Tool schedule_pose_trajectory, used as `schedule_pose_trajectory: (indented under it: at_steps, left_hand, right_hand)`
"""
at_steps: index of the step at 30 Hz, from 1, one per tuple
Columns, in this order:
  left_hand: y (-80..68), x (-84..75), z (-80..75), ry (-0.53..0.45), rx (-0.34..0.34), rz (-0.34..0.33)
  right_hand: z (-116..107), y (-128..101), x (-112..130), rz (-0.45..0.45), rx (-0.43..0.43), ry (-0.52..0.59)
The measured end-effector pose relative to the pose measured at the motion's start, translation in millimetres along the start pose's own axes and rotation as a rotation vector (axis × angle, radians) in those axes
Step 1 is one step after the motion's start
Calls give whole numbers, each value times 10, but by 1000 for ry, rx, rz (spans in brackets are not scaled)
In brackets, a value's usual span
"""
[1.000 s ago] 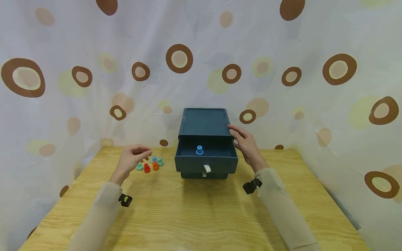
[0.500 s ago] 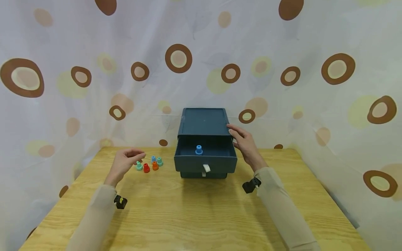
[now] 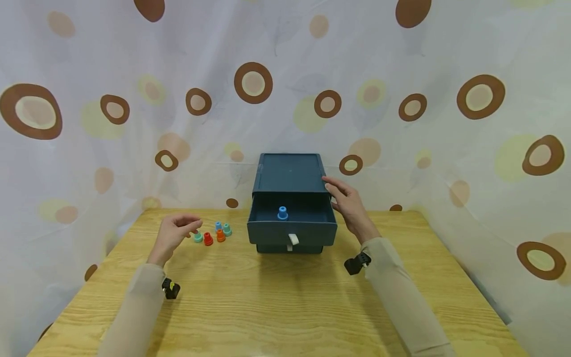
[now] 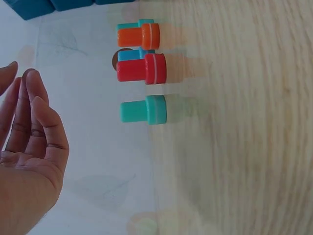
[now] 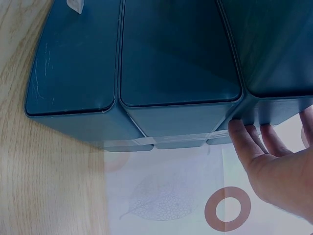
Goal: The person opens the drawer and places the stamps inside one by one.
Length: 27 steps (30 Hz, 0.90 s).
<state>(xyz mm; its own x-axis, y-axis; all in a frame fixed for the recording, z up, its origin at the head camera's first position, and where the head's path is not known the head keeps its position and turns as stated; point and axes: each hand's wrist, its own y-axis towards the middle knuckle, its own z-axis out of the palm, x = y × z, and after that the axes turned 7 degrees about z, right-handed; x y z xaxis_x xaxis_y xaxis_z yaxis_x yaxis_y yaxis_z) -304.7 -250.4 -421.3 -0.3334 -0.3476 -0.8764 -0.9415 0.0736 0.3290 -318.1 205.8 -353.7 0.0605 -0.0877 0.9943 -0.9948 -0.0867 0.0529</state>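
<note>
The empty left hand [image 3: 171, 235] curves loosely, just beside the nearest green cone [image 4: 146, 110] on the counter [image 3: 285, 307]; a low sweep could topple it. The right hand [image 3: 350, 204], fingers extended, only touches the cabinet [image 3: 290, 173] (strong pushing could tip the blue cone [image 3: 283, 214] inside the drawer [image 3: 269, 234]).

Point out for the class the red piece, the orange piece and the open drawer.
Red piece [image 4: 139, 70], left wrist view: narrow part, just beside the wider base.
Orange piece [image 3: 220, 236], head view: mid-height on its side.
Open drawer [image 3: 277, 233], head view: front panel, left of centre.
</note>
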Motion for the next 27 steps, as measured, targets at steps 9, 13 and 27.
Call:
schedule_pose_trajectory:
  at_steps: [9,13,27]
  left_hand:
    - [-52,174,-10,12,-36,-102]
    - [-22,279,-27,-25,-51,-155]
    - [81,397,-12,-76,40,-254]
  right_hand:
    - [22,-3,-29,8,3,-11]
    - [18,2,-4,12,3,-12]
    - [-19,12,7,-7,3,-28]
